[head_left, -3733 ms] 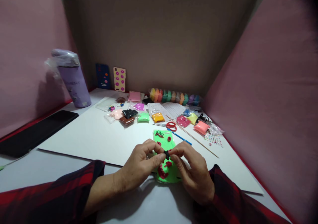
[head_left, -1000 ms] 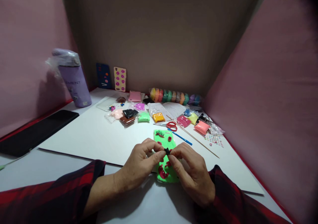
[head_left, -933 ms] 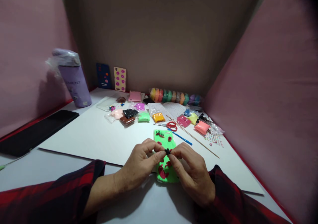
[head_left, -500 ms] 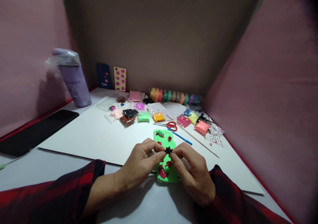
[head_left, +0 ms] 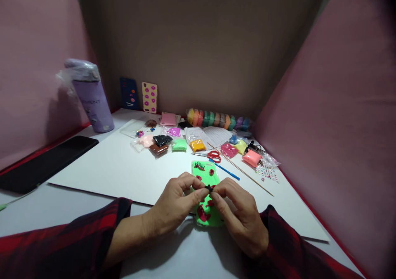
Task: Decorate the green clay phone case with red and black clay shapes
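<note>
Between my two hands is a small black star-shaped piece of clay (head_left: 209, 187), its points sticking out past the fingertips. My left hand (head_left: 179, 198) pinches it from the left with thumb and forefinger. From the right, my right hand (head_left: 238, 213) pinches the same piece. Directly beneath lies a phone case (head_left: 202, 224) coated in bright green clay, with red and dark clay shapes on it. Both hands hide parts of the case's middle and sides.
Beyond the case lie red-handled scissors (head_left: 214, 157), a blue tool (head_left: 227, 171) and a thin wooden stick (head_left: 244, 171). Several clay packets, such as an orange one (head_left: 197, 145), sit farther back. At left are a black phone (head_left: 52, 161) and a purple tumbler (head_left: 94, 105).
The black star has tilted and turned a little between my fingertips, showing less of its face. My hands keep nearly the same place above the case.
</note>
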### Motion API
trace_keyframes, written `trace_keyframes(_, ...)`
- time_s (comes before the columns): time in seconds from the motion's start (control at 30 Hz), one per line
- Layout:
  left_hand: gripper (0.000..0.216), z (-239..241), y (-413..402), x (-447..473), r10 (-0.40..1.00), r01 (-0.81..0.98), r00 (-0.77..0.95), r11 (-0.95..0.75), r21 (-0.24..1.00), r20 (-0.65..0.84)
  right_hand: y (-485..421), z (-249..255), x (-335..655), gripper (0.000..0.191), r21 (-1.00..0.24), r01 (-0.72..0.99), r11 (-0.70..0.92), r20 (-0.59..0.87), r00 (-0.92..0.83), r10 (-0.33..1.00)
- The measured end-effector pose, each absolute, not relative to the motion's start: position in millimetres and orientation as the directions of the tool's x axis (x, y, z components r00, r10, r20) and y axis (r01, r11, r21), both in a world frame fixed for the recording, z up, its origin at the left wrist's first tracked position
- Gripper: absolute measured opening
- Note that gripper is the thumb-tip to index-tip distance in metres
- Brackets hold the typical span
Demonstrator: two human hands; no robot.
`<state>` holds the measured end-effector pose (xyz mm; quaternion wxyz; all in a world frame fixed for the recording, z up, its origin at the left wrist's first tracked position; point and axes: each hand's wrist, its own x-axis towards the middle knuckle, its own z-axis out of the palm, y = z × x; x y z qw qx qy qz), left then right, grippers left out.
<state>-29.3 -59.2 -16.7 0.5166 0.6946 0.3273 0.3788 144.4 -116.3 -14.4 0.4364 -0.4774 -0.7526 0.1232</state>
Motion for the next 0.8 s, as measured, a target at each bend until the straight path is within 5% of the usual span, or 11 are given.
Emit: trace_keyframes(0.8,0.021,-17.7,-59.5,-29.8,0.848,0.056,0.504,-0.223,0.973,0.166,-116.6,-14.1,143.7,0.017,-0.609,0.604,0.514,0.551,-0.144,0.822)
